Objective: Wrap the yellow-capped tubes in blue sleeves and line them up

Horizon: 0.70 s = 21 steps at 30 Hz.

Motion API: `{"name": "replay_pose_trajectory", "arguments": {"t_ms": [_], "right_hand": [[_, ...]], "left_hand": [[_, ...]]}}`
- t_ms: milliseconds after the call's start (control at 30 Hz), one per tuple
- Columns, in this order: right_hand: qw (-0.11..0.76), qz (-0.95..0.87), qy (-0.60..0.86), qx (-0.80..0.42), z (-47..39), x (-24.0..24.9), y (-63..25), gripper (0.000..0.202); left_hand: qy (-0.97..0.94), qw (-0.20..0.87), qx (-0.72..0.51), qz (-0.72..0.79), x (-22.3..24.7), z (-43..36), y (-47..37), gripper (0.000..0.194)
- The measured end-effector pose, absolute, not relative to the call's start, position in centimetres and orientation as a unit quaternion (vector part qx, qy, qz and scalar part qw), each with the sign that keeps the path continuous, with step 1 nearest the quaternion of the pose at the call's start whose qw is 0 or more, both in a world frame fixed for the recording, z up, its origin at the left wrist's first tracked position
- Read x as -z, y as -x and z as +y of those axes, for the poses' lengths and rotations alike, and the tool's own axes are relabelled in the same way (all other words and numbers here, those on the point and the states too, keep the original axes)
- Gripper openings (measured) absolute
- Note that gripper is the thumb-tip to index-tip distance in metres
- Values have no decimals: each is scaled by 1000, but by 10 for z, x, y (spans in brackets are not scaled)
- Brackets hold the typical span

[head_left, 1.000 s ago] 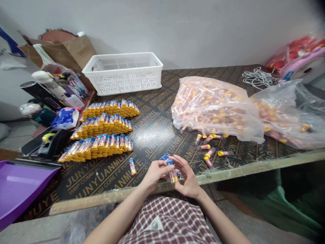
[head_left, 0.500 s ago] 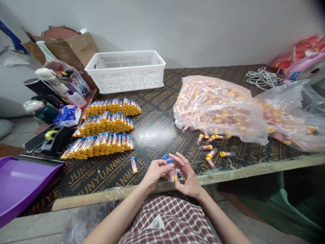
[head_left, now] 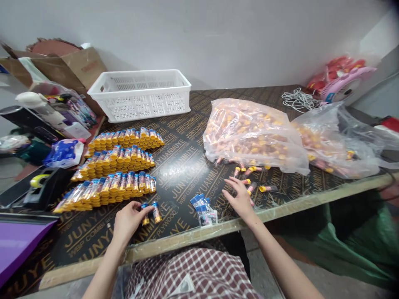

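Note:
My left hand pinches a small yellow-capped tube with a blue-topped wrapper, low over the table. Close beside it on the right stands or lies a similar wrapped tube; which, I cannot tell. My right hand is open with fingers spread, at the loose unwrapped pink tubes with yellow caps, and partly hides some of them. Between my hands is a small heap of blue-and-clear wrapper pieces. Three stacked rows of wrapped tubes lie at the left.
A white plastic basket stands at the back. Large clear bags of tubes fill the right side, near a white cord and a pink fan. At the left are a tape dispenser and a purple dustpan.
My hands were together around a tube and blue wrapper; now they are apart. The left has carried a tube left beside the single one; the right has moved to the loose tubes. The view shifted.

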State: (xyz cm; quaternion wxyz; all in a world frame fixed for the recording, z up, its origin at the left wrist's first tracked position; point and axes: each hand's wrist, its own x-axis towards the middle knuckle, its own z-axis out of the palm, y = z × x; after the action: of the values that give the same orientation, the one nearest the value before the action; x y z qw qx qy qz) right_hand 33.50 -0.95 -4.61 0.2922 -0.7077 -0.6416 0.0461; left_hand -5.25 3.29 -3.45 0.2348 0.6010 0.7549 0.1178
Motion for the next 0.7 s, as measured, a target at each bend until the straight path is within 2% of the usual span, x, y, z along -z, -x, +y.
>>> {"name": "replay_pose_trajectory", "arguments": {"t_ms": [133,200,267,367,533,633,700], "right_hand": [[238,-614,753,0,3,47,-372,27],[212,-611,762,8,8,45,-385,25],[193,-622,759,6,11,43,-391,21],[181,-653,735,-18,11,41,-384,13],[202,-699,681,-90,-3,35,-349,11],[237,-708,652,-134,-15,30,-328,17],[297,-688,639,-174,-22,28,-317,20]], "left_hand": [[-598,153,-157,771,21,29,27,48],[-628,185,-210,726,16,26,-1,41],[-685,271,-240,632,16,22,-33,31],[-757,319,-200,534,26,16,-79,16],[-784,298,-130,529,43,13,-112,14],[-769,325,-157,527,44,13,-113,12],[-737,375,-197,526,44,13,-112,13]]}}
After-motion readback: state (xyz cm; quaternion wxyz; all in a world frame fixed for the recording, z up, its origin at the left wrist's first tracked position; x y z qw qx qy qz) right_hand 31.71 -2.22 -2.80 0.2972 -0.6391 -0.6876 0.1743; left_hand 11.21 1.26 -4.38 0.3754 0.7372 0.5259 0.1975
